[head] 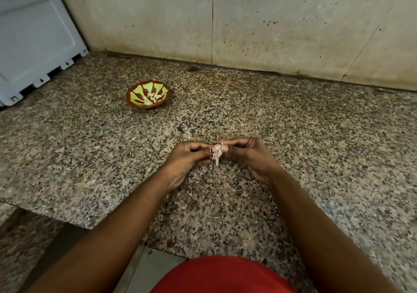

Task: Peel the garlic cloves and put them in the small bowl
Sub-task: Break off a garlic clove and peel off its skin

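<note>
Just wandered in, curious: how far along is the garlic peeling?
Some is done: several pale peeled cloves already lie in the small bowl. In hand: the left hand and right hand pinch one garlic clove, papery skin hanging loose. Left: finish peeling it and drop it in. No other unpeeled cloves are in view.

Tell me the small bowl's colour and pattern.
Small bowl: brown with light green petal-like panels inside, seen in the head view.

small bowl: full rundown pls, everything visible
The small bowl is shallow and round, brown-rimmed, with a glossy inside of light green patches between brown stripes; it looks like glazed ceramic. It sits upright on the speckled granite counter, far left of both hands, untouched. Several pale peeled garlic cloves lie inside.
</note>
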